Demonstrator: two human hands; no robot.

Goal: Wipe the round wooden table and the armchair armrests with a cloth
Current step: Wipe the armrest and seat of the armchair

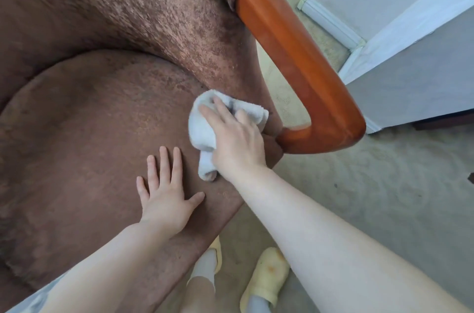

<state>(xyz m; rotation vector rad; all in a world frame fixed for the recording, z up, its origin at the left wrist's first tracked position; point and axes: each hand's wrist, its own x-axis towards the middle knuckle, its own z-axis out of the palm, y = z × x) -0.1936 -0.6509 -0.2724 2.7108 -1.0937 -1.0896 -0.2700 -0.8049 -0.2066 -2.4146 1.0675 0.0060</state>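
A brown upholstered armchair [89, 133] fills the left of the view, seen from above. Its orange-brown wooden armrest [289, 56] runs from the top centre down to a bend at the right. My right hand [236, 141] presses a crumpled white cloth [202, 130] onto the right edge of the seat cushion, just left of the armrest's lower end. My left hand [166, 194] lies flat on the seat cushion with fingers spread, holding nothing. The round wooden table is out of view.
Pale patterned carpet [372, 197] covers the floor on the right. A grey wall corner with white baseboard [333, 23] stands at the upper right. My feet in yellow slippers [266, 274] are on the carpet beside the chair's front edge.
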